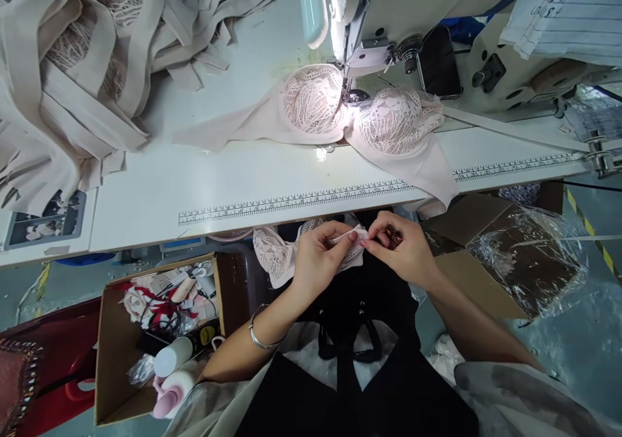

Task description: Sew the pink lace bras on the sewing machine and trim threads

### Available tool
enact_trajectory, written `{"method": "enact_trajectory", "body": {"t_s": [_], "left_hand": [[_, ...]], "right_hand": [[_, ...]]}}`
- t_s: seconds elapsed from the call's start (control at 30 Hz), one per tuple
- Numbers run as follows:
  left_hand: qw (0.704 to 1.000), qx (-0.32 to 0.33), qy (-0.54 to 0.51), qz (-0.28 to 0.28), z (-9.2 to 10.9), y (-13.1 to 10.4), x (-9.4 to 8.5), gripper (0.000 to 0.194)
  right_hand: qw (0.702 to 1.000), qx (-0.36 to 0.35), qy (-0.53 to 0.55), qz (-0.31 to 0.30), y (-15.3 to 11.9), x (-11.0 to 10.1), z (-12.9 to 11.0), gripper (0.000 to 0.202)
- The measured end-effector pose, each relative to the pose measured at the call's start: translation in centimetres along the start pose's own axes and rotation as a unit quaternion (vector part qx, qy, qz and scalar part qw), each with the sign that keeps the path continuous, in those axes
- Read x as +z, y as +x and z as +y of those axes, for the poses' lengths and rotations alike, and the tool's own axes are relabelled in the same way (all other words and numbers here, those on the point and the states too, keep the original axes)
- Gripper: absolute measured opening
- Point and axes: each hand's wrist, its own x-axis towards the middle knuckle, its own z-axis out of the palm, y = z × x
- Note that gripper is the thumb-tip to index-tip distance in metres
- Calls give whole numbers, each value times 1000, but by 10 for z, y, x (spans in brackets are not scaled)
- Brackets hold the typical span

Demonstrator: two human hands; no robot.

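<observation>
Over my lap, below the table edge, my left hand [321,259] pinches the edge of a pale lace bra piece [275,255]. Close on its right, my right hand [398,246] has thumb and index finger on the same fabric edge, and small copper-coloured scissors or a similar tool show in its curled fingers. On the table, another lace bra [315,103] lies under the needle area of the sewing machine [383,22]. Its right cup and wing reach over the front edge, and a strap runs right to a metal guide.
Beige fabric pieces [116,41] are heaped at the table's back left. A ruler strip [301,200] follows the front edge. Below stand a cardboard box of odds and ends [111,359] at left and a plastic-lined box [486,262] at right. A phone [440,64] lies by the machine.
</observation>
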Motion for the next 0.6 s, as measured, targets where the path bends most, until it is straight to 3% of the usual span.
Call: {"method": "enact_trajectory", "body": {"t_s": [0.2, 0.37, 0.6], "left_hand": [[1000, 20, 16, 12, -4, -1, 1, 14], [1000, 9, 12, 6, -4, -1, 0, 17], [1000, 12, 9, 3, -4, -2, 1, 16]], "right_hand": [[992, -90, -58, 63, -4, 6, 0, 10], [991, -73, -62, 89, -5, 7, 1, 7], [996, -12, 23, 83, 0, 7, 0, 11]]}}
